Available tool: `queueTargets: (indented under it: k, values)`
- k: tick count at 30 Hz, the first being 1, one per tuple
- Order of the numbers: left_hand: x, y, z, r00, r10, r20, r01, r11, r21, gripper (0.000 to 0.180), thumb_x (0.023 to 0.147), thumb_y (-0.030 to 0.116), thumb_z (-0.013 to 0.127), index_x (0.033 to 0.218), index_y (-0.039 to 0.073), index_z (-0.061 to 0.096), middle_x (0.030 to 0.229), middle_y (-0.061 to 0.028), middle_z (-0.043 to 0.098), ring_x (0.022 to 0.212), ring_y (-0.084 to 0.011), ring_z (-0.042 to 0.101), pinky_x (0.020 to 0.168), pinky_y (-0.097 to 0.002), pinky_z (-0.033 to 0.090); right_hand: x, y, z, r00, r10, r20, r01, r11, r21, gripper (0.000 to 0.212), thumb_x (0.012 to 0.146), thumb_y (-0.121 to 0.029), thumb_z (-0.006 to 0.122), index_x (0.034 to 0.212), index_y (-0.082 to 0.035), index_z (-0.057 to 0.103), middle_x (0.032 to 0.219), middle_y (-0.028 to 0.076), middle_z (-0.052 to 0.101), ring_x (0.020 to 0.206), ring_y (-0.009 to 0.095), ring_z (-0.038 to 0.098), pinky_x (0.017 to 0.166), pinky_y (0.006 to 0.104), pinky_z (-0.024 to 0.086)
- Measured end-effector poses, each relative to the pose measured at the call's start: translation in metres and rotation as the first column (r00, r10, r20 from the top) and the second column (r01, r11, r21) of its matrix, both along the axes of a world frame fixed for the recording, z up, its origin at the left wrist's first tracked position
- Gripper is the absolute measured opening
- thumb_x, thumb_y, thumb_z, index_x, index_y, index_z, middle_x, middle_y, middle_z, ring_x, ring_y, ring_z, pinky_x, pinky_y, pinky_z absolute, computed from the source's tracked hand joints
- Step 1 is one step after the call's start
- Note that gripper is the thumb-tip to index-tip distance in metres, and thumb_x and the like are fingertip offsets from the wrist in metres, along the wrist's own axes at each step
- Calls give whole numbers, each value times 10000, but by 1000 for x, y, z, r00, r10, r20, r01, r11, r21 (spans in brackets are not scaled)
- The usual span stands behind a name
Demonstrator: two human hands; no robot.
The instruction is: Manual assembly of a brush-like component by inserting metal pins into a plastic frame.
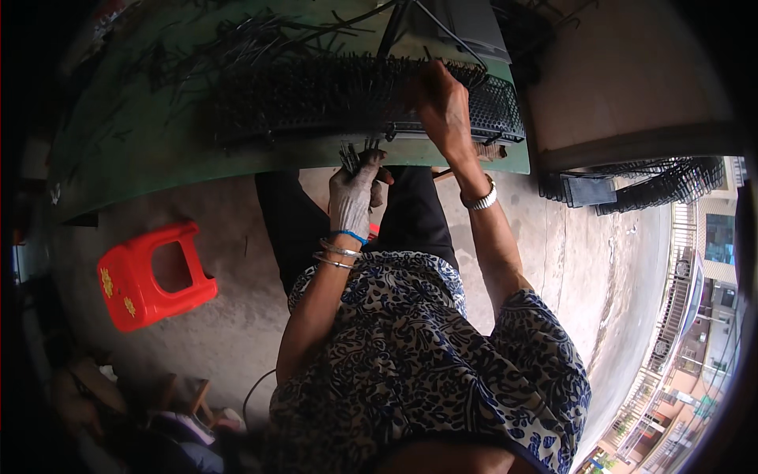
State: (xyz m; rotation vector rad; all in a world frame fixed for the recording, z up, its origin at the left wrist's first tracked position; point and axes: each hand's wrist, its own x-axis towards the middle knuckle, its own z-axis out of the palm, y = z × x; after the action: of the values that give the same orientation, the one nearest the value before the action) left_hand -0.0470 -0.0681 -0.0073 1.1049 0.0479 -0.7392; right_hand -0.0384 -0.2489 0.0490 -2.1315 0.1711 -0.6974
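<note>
My left hand (357,188), in a pale glove, is closed round a small bundle of thin dark strips (349,158) just in front of the table's near edge. My bare right hand (444,107) is raised over the right part of a long black perforated rack (497,107). Its fingers are curled together and partly blurred; a short dark tip shows above them, but what they hold I cannot make out. Many thin dark pieces (308,91) stand up densely from the rack's left and middle parts.
Loose black strips (245,47) lie heaped on the green tabletop (126,170) behind and left of the rack. Dark metal bars (395,28) rise behind it. A red plastic stool (138,276) is on the floor at left. More black racks (663,186) sit at right.
</note>
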Motion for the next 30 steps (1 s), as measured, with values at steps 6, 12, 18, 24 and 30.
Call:
queueTargets:
  k: [6,12,18,24,30]
  values:
    - [3,-5,-1,999,-6,-52,7,1000,14,348,933,338,605,942,-1,680,627,-44,616,435,-54,427,399,-217,271,32,8,-17,948,-180,264,233,954,-188,108,868,-60,645,934,-10,577,774,154,649,663,269,653,589,331,490]
    - [7,0,4,990,34,-137,-50,993,-110,300,926,279,621,1020,-6,642,757,-96,684,451,-73,473,410,-216,321,38,16,-26,987,-152,56,161,892,-423,106,871,-145,625,939,-66,610,843,167,607,711,358,621,596,414,493]
    - [6,-2,15,983,44,-176,-65,991,-116,273,915,234,635,1067,7,625,861,-129,710,521,-83,558,434,-193,439,49,11,-33,975,-221,32,187,728,-659,177,849,-275,654,983,-159,671,949,197,588,716,355,621,593,434,512]
    - [7,4,11,981,50,-188,-70,992,-103,273,902,225,658,1081,21,629,889,-123,714,584,-91,605,449,-181,469,-6,9,-17,851,521,-62,-417,743,523,482,863,-381,660,1170,-11,619,978,166,689,941,226,664,790,298,537]
    - [3,5,21,989,-39,-145,32,998,-48,286,925,244,620,1140,56,631,985,-83,714,730,-108,639,542,-210,464,-22,5,-9,838,483,-253,-418,867,271,301,903,-144,616,1118,66,620,1000,133,684,894,165,642,762,271,520]
